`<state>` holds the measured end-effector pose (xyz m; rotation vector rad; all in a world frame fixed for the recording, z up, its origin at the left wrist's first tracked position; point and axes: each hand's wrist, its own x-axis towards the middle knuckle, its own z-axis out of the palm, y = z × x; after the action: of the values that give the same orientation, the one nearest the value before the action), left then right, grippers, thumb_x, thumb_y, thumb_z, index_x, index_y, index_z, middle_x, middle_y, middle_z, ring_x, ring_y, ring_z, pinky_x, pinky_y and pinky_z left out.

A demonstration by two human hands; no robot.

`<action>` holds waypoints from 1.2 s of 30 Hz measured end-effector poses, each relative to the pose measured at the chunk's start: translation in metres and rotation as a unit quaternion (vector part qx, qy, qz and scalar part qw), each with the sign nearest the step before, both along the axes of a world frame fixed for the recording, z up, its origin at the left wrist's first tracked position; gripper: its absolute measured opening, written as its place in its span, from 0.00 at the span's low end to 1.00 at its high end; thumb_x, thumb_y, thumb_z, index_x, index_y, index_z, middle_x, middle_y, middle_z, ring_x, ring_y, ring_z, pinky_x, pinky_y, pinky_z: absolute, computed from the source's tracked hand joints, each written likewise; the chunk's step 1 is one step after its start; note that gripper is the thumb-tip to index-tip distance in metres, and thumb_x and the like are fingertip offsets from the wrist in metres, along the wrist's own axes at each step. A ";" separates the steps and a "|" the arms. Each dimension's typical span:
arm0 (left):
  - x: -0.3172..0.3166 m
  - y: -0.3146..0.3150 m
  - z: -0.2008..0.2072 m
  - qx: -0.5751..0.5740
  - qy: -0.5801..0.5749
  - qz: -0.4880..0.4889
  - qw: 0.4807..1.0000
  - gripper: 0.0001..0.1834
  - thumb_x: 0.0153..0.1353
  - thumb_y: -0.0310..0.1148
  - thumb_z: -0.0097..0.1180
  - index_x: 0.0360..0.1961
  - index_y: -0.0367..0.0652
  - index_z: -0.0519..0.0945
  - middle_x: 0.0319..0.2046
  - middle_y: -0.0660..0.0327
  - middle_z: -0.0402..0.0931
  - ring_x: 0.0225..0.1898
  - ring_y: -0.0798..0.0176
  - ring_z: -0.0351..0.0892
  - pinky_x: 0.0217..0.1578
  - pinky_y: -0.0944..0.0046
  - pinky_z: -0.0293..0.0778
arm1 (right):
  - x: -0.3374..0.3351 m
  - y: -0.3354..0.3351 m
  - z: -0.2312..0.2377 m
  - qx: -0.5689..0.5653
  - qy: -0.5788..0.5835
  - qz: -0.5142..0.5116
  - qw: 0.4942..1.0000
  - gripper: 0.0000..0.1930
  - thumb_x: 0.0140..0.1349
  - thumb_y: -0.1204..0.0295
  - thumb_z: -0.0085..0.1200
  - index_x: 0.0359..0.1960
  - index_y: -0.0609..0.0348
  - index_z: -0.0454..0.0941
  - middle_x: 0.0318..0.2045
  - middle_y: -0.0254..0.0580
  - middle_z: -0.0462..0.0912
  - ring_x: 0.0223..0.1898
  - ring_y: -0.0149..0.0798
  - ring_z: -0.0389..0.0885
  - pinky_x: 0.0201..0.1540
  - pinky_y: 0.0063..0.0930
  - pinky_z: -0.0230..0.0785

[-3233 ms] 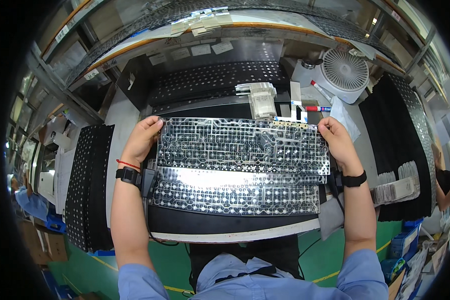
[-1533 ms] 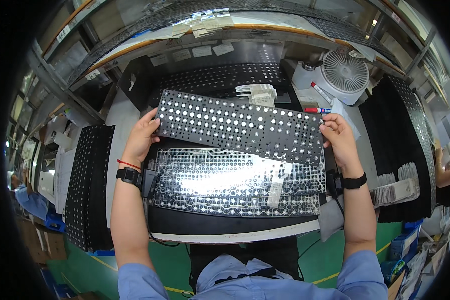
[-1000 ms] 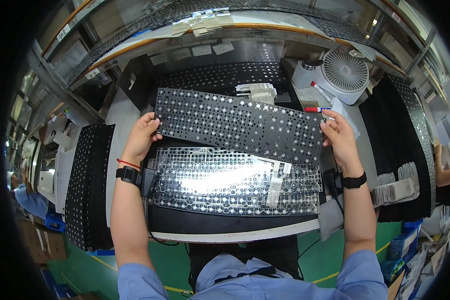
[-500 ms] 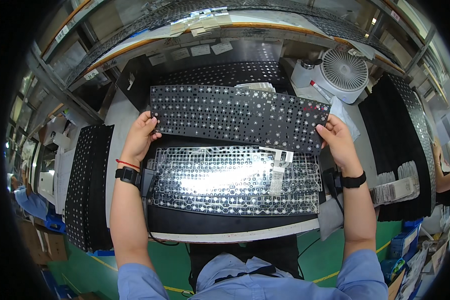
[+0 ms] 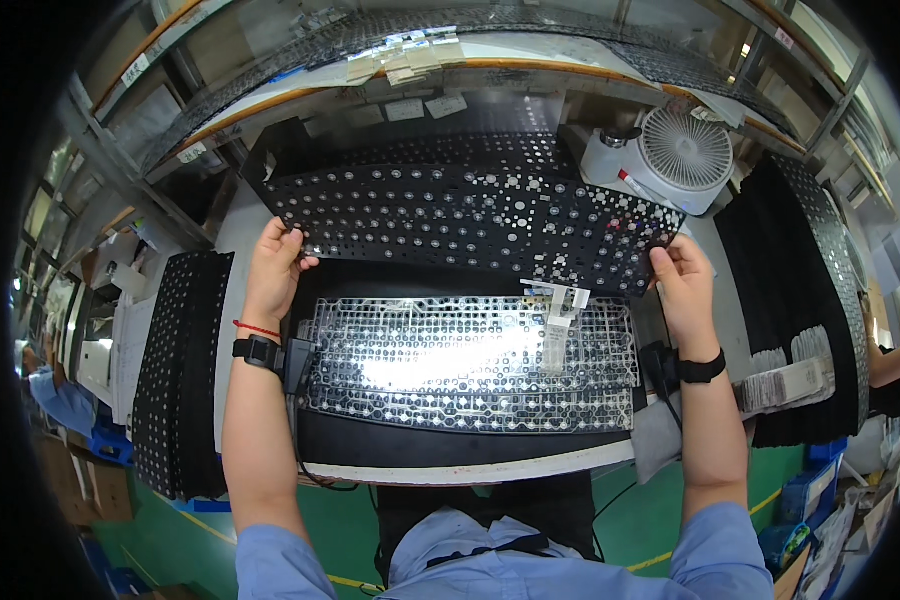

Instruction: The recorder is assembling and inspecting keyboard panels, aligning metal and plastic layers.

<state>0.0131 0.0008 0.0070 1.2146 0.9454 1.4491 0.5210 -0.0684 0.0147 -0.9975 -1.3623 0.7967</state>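
Observation:
A long black perforated sheet, keyboard-sized and dotted with small round pale spots, is held up by its two short ends. My left hand pinches its left end, thumb on the near face. At the other end my right hand grips the lower right corner, also with the thumb in front. Just below lies a clear keyboard membrane with a printed grid and a bright glare, resting on a black surface. A white bracket-shaped piece stands over the membrane's far edge, close to the sheet's lower edge.
Stacks of black perforated sheets stand at the left and right. A white fan, a bottle and a red-capped marker are at the back right. Bundled pale strips lie on the right stack. A shelf crosses the back.
The black sheet has tilted, so its spots and holes show differently. My right hand has moved slightly right, and my left hand slightly left; both keep their grip.

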 end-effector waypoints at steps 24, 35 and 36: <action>0.028 -0.026 0.242 0.151 -0.082 -0.031 0.985 0.09 0.71 0.28 0.48 0.48 0.36 0.75 0.40 0.64 0.77 0.36 0.73 0.79 0.37 0.80 0.78 | 0.014 0.009 0.002 -0.042 0.067 -0.003 0.997 0.19 0.75 0.57 0.39 0.49 0.60 0.75 0.28 0.35 0.80 0.22 0.23 0.75 0.24 0.14 0.63; 0.066 0.017 0.264 0.203 -0.132 0.011 0.970 0.19 0.70 0.33 0.48 0.58 0.34 0.68 0.48 0.50 0.74 0.46 0.57 0.78 0.44 0.68 0.77 | 0.045 0.033 -0.045 -0.081 -0.166 -0.055 0.981 0.15 0.67 0.62 0.54 0.42 0.63 0.80 0.28 0.38 0.82 0.29 0.32 0.79 0.34 0.26 0.72; 0.056 0.013 0.254 0.193 -0.126 0.009 0.973 0.18 0.70 0.34 0.49 0.57 0.36 0.70 0.44 0.54 0.75 0.43 0.61 0.78 0.41 0.69 0.76 | 0.033 0.020 -0.029 -0.118 -0.219 -0.072 0.966 0.15 0.62 0.63 0.60 0.40 0.65 0.81 0.30 0.42 0.83 0.31 0.36 0.81 0.37 0.30 0.73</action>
<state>0.0696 0.0135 0.2610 1.2567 0.5158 1.8085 0.5540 -0.0482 -0.0142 -1.5088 -1.5668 0.6605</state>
